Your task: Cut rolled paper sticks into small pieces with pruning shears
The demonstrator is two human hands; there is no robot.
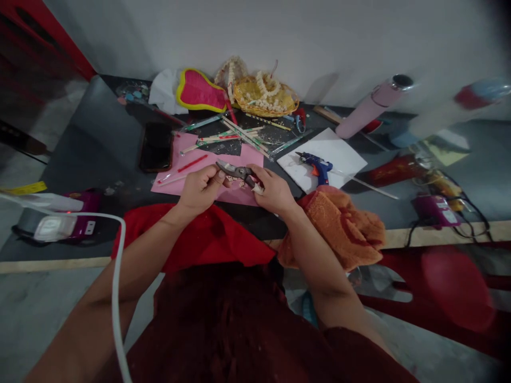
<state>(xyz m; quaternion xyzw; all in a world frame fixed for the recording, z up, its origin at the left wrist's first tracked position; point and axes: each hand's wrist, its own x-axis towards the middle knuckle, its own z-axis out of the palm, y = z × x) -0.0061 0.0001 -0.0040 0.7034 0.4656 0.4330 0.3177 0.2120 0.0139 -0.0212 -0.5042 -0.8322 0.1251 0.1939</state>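
Note:
A pair of pruning shears (238, 171) is gripped in my right hand (274, 190), fingers wrapped round the handles. The blades point left, towards my left hand (203, 187). My left hand is closed in a pinch at the blade tips; whatever it holds is too small or hidden to name. Both hands are above a pink sheet (183, 144), with small pale bits between them. On the sheet lies a thin red stick (192, 163). Just beyond are several chopsticks (245, 136), some in printed clear wrappers.
A blue glue gun (318, 164) lies on a white board (297, 166), beside an orange towel (343, 226). Behind stands a wicker basket (265, 106) with pale beads. A phone (156, 148) is at left, a pink flask (371, 109) at right. A white cable (116, 287) crosses my left arm.

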